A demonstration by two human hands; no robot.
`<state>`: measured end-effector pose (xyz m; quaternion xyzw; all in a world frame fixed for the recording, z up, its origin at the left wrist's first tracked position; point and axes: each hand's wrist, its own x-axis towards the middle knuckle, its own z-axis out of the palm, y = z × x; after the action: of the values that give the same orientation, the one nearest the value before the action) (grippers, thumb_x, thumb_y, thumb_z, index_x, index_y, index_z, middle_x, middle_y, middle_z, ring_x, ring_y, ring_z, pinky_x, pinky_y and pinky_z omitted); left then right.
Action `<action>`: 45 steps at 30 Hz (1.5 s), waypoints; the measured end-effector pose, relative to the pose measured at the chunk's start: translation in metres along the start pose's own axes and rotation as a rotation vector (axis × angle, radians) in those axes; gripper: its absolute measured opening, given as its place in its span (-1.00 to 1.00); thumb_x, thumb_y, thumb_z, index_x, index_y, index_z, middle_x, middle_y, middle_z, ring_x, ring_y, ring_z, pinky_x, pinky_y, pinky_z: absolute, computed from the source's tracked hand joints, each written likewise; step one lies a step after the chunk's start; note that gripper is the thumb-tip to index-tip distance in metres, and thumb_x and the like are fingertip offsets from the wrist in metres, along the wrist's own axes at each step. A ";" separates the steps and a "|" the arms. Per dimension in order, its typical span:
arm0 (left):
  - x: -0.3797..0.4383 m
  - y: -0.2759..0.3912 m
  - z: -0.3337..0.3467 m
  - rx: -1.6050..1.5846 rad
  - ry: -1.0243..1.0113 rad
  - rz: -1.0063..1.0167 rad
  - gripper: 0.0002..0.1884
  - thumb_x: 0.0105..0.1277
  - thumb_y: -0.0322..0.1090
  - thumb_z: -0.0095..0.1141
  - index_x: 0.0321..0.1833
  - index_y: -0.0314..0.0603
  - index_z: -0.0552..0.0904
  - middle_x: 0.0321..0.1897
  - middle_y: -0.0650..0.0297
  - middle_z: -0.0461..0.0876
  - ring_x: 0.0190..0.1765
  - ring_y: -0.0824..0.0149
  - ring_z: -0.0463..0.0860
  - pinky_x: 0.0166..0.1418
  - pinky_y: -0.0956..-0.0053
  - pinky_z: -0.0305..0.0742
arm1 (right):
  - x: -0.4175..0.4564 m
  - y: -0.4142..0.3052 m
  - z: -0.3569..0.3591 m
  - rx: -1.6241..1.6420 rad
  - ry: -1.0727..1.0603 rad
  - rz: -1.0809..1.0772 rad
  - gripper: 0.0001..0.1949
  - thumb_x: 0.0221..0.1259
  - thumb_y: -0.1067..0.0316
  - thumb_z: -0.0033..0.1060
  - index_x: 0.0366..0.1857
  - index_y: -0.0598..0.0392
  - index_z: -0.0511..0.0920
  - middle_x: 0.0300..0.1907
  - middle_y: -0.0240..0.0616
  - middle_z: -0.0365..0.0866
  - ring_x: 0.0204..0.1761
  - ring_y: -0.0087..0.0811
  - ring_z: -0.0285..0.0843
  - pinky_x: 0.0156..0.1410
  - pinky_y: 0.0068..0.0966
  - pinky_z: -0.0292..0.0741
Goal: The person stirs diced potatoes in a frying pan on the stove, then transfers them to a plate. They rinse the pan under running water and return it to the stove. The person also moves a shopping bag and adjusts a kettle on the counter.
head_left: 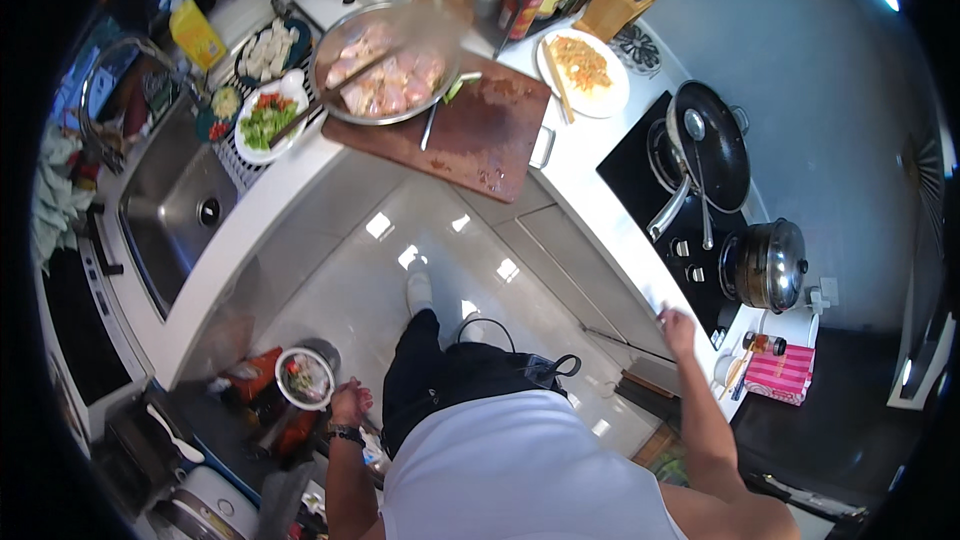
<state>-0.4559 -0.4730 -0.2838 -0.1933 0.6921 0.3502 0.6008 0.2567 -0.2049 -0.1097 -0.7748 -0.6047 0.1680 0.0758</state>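
Note:
My left hand (350, 403), with a bracelet on its wrist, hangs beside a small waste bin (330, 352) with scraps inside; its fingers are loosely apart and hold nothing. At the counter edge by the cooktop (626, 157), my right hand (677, 328) has its fingers bent; I cannot tell whether anything is in them. Ahead, a steel bowl (330, 111) of raw meat pieces (386, 86), apparently chicken, rests partly on a wooden cutting board (487, 142). Dark chopsticks (330, 95) lie across its rim. A blurred patch hides the bowl's far right side.
A plate of chopped vegetables (270, 120) and a dish of white chunks (268, 49) stand near the sink (172, 202). A frying pan (712, 157) with a ladle (697, 131) and a lidded pot (772, 266) occupy the cooktop. Behind are a noodle-like dish (585, 67) and knife block (615, 7).

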 end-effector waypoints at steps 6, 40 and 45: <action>0.015 0.042 0.021 0.191 0.015 0.014 -0.69 0.64 -0.11 0.05 0.08 -0.27 0.60 -0.38 0.11 0.73 -0.48 0.27 0.69 -0.42 0.35 0.66 | -0.162 -0.061 0.101 0.315 -0.517 0.564 -0.74 0.47 0.21 0.21 -0.33 0.00 0.86 -0.58 -0.35 0.67 -0.58 -0.55 0.58 -0.46 -0.49 0.55; 0.002 0.057 0.067 0.573 -0.044 0.219 -0.69 0.61 -0.21 0.10 -0.03 -0.43 0.66 -0.34 0.06 0.74 -0.35 0.15 0.72 -0.20 0.27 0.66 | -0.288 -0.033 0.168 0.758 -0.544 0.600 -0.69 0.42 0.23 0.37 -0.50 0.18 0.66 -0.67 -0.33 0.45 -0.73 -0.46 0.33 -0.64 -0.47 0.22; -0.020 0.052 0.061 0.539 -0.025 0.146 -0.64 0.63 -0.18 0.04 0.00 -0.48 0.60 -0.42 -0.02 0.70 -0.44 0.07 0.68 -0.31 0.20 0.65 | -0.305 0.017 0.221 0.541 -0.597 0.559 -0.66 0.47 0.08 0.21 -0.46 0.06 0.66 -0.51 -0.27 0.68 -0.50 -0.22 0.63 -0.38 -0.23 0.51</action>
<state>-0.4454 -0.3965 -0.2537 0.0282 0.7649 0.1981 0.6123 0.1300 -0.5216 -0.2699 -0.7780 -0.3038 0.5478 0.0495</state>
